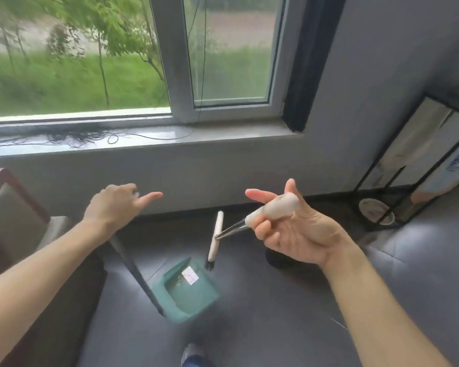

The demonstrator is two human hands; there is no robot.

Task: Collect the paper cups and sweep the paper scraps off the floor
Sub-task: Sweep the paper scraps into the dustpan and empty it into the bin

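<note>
A window (223, 49) with a pale frame looks out on grass and thin trees. On its grey sill (223, 135) lies a tangle of thin black cord (72, 137). At the left edge stands a chair (13, 213) with a dark red frame. At right a black metal rack (408, 165) stands on the dark tiled floor (263, 313).
</note>
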